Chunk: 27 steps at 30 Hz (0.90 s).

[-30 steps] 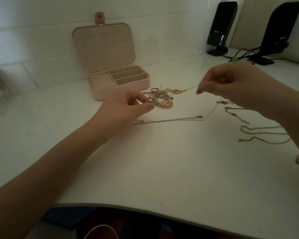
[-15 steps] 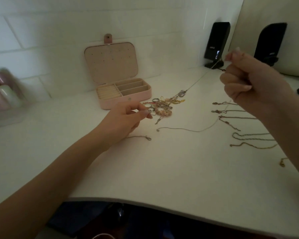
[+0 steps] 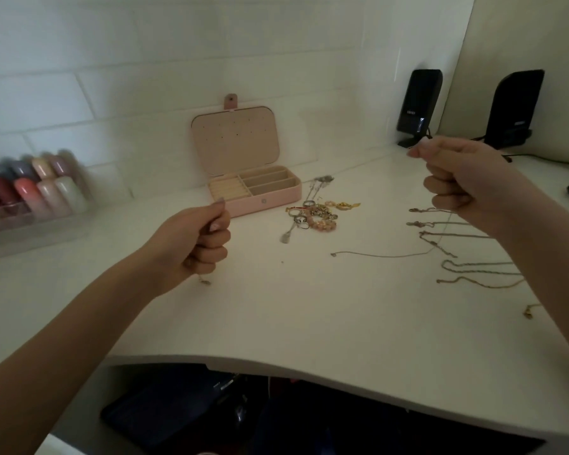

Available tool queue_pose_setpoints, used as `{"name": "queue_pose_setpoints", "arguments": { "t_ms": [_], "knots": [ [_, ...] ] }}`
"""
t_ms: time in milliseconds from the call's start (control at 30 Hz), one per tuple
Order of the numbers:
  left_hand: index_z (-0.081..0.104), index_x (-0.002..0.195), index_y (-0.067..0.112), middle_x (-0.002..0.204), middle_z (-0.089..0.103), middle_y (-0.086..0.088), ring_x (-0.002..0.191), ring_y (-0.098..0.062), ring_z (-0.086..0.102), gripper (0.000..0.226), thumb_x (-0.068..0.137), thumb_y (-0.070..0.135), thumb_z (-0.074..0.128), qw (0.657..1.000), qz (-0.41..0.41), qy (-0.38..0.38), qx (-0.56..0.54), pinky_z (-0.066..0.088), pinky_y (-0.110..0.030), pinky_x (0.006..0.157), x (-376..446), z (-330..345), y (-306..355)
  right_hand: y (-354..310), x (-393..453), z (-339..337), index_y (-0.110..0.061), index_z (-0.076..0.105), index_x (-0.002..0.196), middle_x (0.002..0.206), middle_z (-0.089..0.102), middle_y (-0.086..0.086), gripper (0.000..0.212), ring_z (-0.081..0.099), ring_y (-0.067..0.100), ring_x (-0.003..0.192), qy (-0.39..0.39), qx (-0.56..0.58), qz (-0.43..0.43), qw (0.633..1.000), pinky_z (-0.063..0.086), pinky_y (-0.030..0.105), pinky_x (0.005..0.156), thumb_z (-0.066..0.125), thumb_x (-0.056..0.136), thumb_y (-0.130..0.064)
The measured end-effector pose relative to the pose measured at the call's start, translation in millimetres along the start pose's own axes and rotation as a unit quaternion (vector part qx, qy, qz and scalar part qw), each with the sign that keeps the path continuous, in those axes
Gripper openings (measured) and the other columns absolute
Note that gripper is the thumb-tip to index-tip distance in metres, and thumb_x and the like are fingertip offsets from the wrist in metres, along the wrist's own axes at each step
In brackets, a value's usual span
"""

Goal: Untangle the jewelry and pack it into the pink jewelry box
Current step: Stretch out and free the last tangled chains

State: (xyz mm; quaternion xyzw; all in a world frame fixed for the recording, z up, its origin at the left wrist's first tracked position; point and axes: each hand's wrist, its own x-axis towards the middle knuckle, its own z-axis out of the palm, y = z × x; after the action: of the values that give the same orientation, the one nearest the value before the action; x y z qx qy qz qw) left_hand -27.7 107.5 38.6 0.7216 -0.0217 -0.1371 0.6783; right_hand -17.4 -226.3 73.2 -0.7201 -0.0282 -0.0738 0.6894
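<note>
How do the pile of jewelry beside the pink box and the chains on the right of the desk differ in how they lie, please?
The pile of jewelry is bunched together, pieces overlapping; the chains lie apart, each stretched into its own line. The pile mixes rings and chunkier pieces, while the chains are thin strands. The pile sits close to the pink jewelry box; the chains lie farther off, beneath the right hand. Both rest on the white desk, outside the box.

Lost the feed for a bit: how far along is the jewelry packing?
Done: several chains lie separated in rows at the right. In hand: the left hand and right hand are both fisted, apparently stretching a thin chain with a pendant. Left: the tangled pile of rings, and all packing, since the visible compartments of the open pink jewelry box look empty.
</note>
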Motion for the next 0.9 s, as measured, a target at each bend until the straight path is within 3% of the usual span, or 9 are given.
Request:
{"name": "queue_pose_setpoints", "arguments": {
  "t_ms": [167, 300, 367, 500, 600, 667, 767, 900],
  "knots": [
    [0.034, 0.061, 0.020, 0.058, 0.018, 0.003, 0.045, -0.010, 0.013, 0.043, 0.097, 0.039, 0.044, 0.992, 0.019, 0.024, 0.126, 0.008, -0.022, 0.043, -5, -14, 0, 0, 1, -6, -0.017, 0.061, 0.088, 0.051, 0.021, -0.007, 0.016, 0.018, 0.006, 0.046, 0.005, 0.024, 0.013, 1.000, 0.011, 0.020, 0.043, 0.053, 0.097, -0.028],
    [0.040, 0.058, 0.021, 0.058, 0.024, 0.003, 0.048, -0.011, 0.019, 0.055, 0.053, 0.058, 0.081, 0.975, 0.024, -0.069, 0.212, 0.016, -0.021, 0.043, -16, -34, 0, 1, 1, -5, -0.016, 0.061, 0.087, 0.052, 0.023, -0.005, 0.018, 0.021, 0.007, 0.046, -0.004, 0.014, 0.003, 1.000, 0.012, 0.020, 0.043, 0.053, 0.097, -0.028],
    [0.053, 0.059, 0.019, 0.056, 0.030, 0.003, 0.048, -0.011, 0.025, 0.058, 0.045, 0.068, 0.081, 0.968, 0.023, -0.093, 0.233, 0.021, -0.019, 0.044, -19, -40, -2, 1, 1, -3, -0.016, 0.063, 0.087, 0.054, 0.026, -0.004, 0.019, 0.023, 0.007, 0.048, -0.018, -0.011, -0.007, 1.000, 0.012, 0.021, 0.045, 0.054, 0.096, -0.029],
    [0.075, 0.087, 0.017, 0.067, 0.058, -0.003, 0.060, -0.012, 0.054, 0.075, 0.038, 0.074, 0.079, 0.966, 0.030, -0.091, 0.240, 0.046, -0.020, 0.053, -17, -50, -5, 0, -2, 0, -0.016, 0.066, 0.086, 0.055, 0.031, -0.004, 0.018, 0.026, 0.008, 0.050, -0.048, -0.030, -0.020, 0.998, 0.017, 0.019, 0.042, 0.056, 0.095, -0.029],
    [0.076, 0.095, 0.017, 0.084, 0.070, -0.008, 0.082, -0.019, 0.070, 0.074, 0.040, 0.066, 0.085, 0.973, 0.024, -0.106, 0.205, 0.056, -0.024, 0.066, -17, -51, -3, -1, -4, 0, -0.017, 0.065, 0.089, 0.056, 0.033, -0.005, 0.018, 0.027, 0.008, 0.051, -0.058, 0.003, -0.030, 0.998, 0.019, 0.019, 0.043, 0.054, 0.095, -0.028],
    [0.076, 0.095, 0.016, 0.093, 0.073, -0.011, 0.089, -0.024, 0.071, 0.063, 0.048, 0.057, 0.086, 0.978, 0.017, -0.086, 0.189, 0.057, -0.025, 0.064, -18, -49, -1, -2, -5, 1, -0.018, 0.066, 0.089, 0.057, 0.034, -0.005, 0.017, 0.028, 0.007, 0.050, -0.067, 0.033, -0.044, 0.996, 0.018, 0.019, 0.043, 0.053, 0.095, -0.028],
    [0.073, 0.097, 0.014, 0.099, 0.074, -0.007, 0.084, -0.023, 0.073, 0.019, 0.083, 0.026, 0.068, 0.976, 0.005, -0.012, 0.218, 0.053, -0.023, 0.050, -21, -43, 4, -4, -7, 1, -0.021, 0.067, 0.091, 0.057, 0.029, -0.006, 0.016, 0.025, 0.006, 0.049, -0.092, 0.068, -0.069, 0.991, 0.015, 0.020, 0.045, 0.055, 0.090, -0.030],
    [0.071, 0.096, 0.014, 0.090, 0.076, 0.001, 0.073, -0.021, 0.072, 0.011, 0.091, 0.016, 0.061, 0.958, 0.009, 0.056, 0.282, 0.042, -0.022, 0.045, -21, -45, 6, -7, -11, 5, -0.021, 0.066, 0.096, 0.057, 0.024, -0.006, 0.018, 0.020, 0.006, 0.048, -0.128, 0.086, -0.088, 0.984, 0.012, 0.020, 0.044, 0.052, 0.088, -0.030]
  ]
}}
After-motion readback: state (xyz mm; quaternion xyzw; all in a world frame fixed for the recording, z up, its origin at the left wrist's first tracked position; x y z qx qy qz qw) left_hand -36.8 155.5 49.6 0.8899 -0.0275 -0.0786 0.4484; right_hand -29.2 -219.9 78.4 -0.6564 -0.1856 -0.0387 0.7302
